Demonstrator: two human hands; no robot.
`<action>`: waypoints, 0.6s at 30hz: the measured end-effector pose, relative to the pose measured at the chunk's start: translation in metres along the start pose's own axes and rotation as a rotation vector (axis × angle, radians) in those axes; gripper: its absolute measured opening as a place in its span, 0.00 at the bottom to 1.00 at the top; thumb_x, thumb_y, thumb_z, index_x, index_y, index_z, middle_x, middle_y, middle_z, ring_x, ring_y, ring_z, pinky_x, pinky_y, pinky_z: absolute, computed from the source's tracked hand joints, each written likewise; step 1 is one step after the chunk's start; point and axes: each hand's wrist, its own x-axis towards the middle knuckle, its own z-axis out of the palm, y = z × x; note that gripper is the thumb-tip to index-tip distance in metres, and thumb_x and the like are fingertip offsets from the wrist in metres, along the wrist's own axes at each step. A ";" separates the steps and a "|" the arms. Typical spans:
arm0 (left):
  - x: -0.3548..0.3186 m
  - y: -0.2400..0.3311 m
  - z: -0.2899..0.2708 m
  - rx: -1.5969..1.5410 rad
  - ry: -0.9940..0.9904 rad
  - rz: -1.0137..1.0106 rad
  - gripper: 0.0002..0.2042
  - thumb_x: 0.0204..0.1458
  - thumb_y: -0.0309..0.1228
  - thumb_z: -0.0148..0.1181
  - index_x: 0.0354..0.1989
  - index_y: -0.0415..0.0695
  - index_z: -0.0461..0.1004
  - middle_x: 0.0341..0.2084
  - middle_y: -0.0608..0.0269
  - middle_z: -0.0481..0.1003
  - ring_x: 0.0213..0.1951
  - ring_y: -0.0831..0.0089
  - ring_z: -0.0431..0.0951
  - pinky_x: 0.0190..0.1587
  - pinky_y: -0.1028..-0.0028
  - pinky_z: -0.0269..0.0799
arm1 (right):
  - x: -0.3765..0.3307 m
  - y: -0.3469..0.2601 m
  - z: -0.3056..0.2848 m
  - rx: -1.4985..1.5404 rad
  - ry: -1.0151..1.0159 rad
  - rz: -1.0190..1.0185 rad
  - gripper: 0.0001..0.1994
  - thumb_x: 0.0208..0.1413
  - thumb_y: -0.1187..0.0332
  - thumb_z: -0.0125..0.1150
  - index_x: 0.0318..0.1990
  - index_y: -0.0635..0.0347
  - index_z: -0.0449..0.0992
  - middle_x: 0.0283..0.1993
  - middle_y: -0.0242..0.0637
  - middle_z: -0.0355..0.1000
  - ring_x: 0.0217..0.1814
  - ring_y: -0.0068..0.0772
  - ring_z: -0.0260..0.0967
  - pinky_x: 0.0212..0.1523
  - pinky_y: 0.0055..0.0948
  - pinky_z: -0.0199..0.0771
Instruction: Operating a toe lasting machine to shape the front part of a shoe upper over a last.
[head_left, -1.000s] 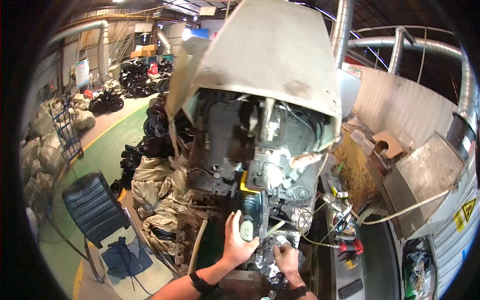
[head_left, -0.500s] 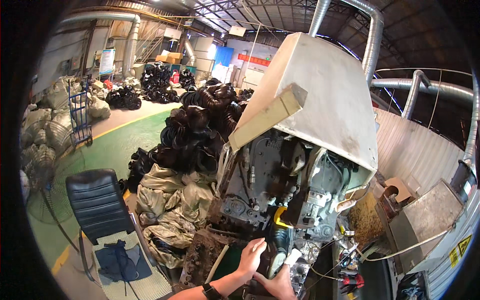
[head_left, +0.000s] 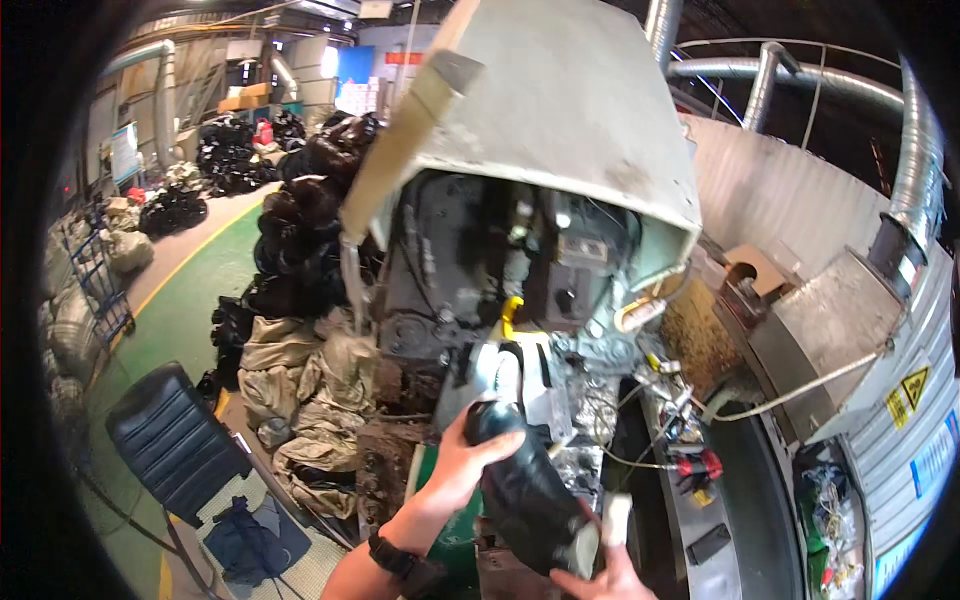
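Workpiece (head_left: 530, 492) now within left grip (head_left: 462, 466)

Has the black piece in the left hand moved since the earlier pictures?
Yes. Judged against the machine's pale hood, the black piece now sits farther from it, having shifted toward the lower edge of the view.

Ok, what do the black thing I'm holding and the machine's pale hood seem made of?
The black thing could be leather or rubber: smooth, with a soft sheen. The hood is probably painted sheet metal: matt off-white, flat panels, crisp edges.
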 end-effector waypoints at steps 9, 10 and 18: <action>-0.058 -0.065 0.120 -0.192 -0.290 -0.056 0.29 0.43 0.23 0.66 0.57 0.30 0.67 0.50 0.43 0.76 0.57 0.52 0.74 0.64 0.56 0.67 | -0.138 0.039 -0.091 0.044 -0.064 0.135 0.56 0.47 0.67 0.79 0.75 0.69 0.41 0.75 0.55 0.49 0.77 0.40 0.50 0.73 0.36 0.53; -0.062 -0.075 0.140 -0.203 -0.266 -0.117 0.29 0.43 0.26 0.65 0.56 0.31 0.68 0.50 0.44 0.76 0.57 0.53 0.74 0.64 0.56 0.67 | -0.163 0.039 -0.091 -0.057 0.077 0.113 0.55 0.47 0.69 0.78 0.75 0.68 0.42 0.77 0.51 0.46 0.78 0.40 0.49 0.73 0.34 0.53; -0.099 -0.288 0.251 -0.103 -0.271 -0.900 0.21 0.62 0.46 0.58 0.51 0.40 0.74 0.46 0.57 0.78 0.48 0.64 0.78 0.53 0.63 0.74 | -0.260 0.089 -0.178 0.634 1.297 0.274 0.33 0.54 0.71 0.71 0.66 0.67 0.64 0.57 0.45 0.75 0.59 0.33 0.72 0.64 0.36 0.68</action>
